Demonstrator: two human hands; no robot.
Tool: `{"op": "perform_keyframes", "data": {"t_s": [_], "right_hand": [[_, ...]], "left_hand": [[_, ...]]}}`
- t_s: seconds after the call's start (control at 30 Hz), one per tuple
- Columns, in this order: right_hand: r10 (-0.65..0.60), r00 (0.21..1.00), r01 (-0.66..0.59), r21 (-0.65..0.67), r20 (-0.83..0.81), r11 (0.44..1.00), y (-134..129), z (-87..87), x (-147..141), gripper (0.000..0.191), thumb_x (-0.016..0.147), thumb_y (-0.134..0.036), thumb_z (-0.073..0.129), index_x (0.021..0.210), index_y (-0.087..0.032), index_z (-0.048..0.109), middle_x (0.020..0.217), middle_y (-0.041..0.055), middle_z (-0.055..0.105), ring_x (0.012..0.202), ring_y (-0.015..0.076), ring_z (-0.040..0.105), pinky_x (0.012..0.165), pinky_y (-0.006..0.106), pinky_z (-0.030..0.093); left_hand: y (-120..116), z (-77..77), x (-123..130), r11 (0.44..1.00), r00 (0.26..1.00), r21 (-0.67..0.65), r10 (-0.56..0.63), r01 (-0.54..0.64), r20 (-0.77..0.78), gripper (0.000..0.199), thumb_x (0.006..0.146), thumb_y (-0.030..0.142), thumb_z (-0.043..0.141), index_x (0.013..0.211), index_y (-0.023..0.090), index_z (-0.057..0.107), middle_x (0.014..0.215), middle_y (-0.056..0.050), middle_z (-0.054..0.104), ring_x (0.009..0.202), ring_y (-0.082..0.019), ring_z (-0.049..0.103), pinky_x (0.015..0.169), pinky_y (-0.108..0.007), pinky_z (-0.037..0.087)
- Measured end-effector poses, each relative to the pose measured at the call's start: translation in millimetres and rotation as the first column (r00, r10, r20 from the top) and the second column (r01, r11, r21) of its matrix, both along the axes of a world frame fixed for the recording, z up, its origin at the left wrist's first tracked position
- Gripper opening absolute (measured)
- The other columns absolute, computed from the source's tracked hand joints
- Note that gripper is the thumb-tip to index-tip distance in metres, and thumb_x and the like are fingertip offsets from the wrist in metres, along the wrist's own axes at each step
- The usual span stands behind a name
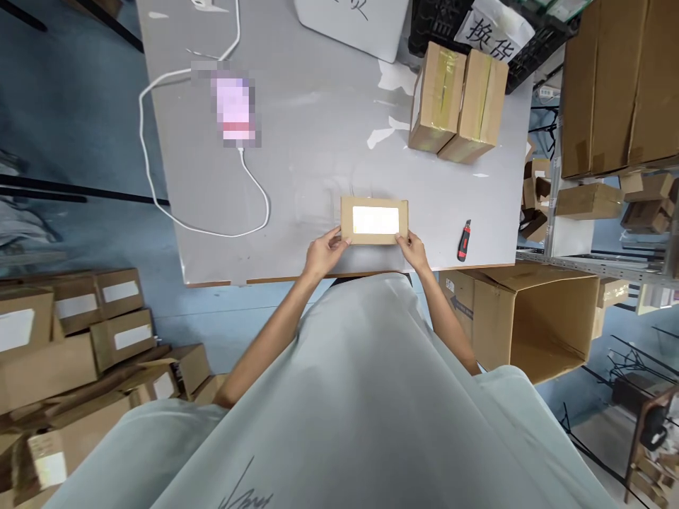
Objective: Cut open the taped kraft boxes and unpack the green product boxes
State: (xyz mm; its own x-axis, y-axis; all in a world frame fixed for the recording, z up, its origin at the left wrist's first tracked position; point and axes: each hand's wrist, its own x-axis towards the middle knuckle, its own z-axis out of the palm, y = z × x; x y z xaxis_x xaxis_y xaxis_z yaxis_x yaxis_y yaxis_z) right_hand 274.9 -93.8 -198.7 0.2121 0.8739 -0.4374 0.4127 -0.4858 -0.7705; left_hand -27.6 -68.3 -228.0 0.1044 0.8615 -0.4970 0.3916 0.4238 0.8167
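A small cardboard box (347, 220) with a white label on top is at the front of the grey table (318, 155), right before me. My left hand (322, 252) grips its left end, thumb at the near corner. At the opposite end, my right hand (414, 251) pinches the right side, with the thumb by the near edge. Off to the right lies a red and black utility knife (464, 241), apart from both hands.
Two taped cardboard boxes (438, 95) stand at the back right beside a black crate (438, 25). A white cable (146, 162) loops across the left, joined to a blurred phone-like device (235, 106). Below the table's right edge sits an open carton (493, 318); labelled boxes (47, 367) are stacked at left.
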Motion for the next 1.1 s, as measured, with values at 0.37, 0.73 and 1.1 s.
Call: {"op": "perform_keyframes", "data": {"t_s": [0.37,0.73,1.1], "right_hand": [[-0.086,0.960,0.076,-0.047,-0.266,0.996,-31.6,-0.6,-14.0,0.106,0.078,-0.080,0.087,0.162,-0.020,0.063,0.171,0.0152,0.063,0.162,0.0335,0.056,0.129,0.053,0.057],[-0.012,1.000,0.010,0.085,0.024,0.996,-12.4,14.3,-1.3,0.074,0.103,-0.081,0.058,0.138,-0.019,0.080,0.144,0.0183,0.073,0.122,0.0288,0.070,0.101,0.041,0.065],[0.006,0.980,-0.023,0.081,0.201,0.996,0.3,17.6,1.7,0.073,0.107,-0.081,0.056,0.121,-0.017,0.089,0.109,0.0135,0.081,0.100,0.0268,0.073,0.100,0.041,0.062]], "left_hand": [[-18.0,-13.3,11.6,0.998,1.000,-0.055,-0.005,0.004,-0.012,0.074,0.092,0.032,0.083,0.162,0.016,0.066,0.159,-0.016,0.072,0.137,-0.033,0.075,0.116,-0.046,0.065],[-6.6,19.2,-3.1,0.989,0.999,0.141,0.035,-0.031,-0.027,0.048,0.100,0.039,0.074,0.145,0.021,0.080,0.131,-0.009,0.076,0.120,-0.028,0.077,0.112,-0.043,0.065],[-2.1,13.4,0.4,0.973,0.979,0.166,0.178,-0.160,-0.098,0.048,0.103,0.051,0.073,0.131,0.015,0.086,0.111,-0.009,0.079,0.085,-0.020,0.070,0.095,-0.035,0.063]]}}
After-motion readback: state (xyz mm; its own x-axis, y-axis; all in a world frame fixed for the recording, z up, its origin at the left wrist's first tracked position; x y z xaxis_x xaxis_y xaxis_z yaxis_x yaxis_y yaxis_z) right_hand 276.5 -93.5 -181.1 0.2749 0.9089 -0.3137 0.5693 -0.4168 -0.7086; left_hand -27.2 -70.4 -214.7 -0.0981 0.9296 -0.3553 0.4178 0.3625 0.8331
